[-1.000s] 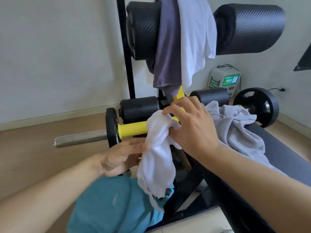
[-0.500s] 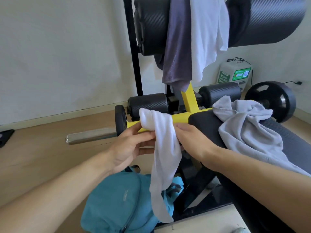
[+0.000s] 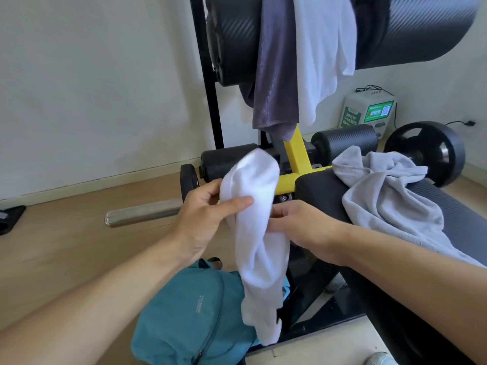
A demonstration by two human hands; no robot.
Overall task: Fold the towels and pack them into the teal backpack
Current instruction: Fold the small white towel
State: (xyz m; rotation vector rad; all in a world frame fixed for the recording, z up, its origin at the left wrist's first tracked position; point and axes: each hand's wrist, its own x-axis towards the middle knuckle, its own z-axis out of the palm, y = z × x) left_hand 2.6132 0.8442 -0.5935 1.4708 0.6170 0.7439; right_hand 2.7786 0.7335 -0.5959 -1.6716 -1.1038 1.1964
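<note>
The white towel point(image 3: 254, 233) hangs lengthwise, long axis vertical, its lower end pointing down over the teal backpack point(image 3: 189, 314). The left hand point(image 3: 208, 214) grips its upper fold; the right hand point(image 3: 300, 225) pinches it from the other side.

Black-and-yellow weight bench point(image 3: 303, 177), black weight plate point(image 3: 427, 151), steel bar point(image 3: 142, 212) over wooden floor point(image 3: 66, 246), green-labelled white box point(image 3: 369, 110)

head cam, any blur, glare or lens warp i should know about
Head view: soft daylight, no harsh shadows; a bright glint on the steel bar; wide-angle bending bows the black upright and stretches both forearms at the bottom edge; slight motion softness on the white towel gripped by the left hand and right hand; the teal backpack stays fairly sharp.
</note>
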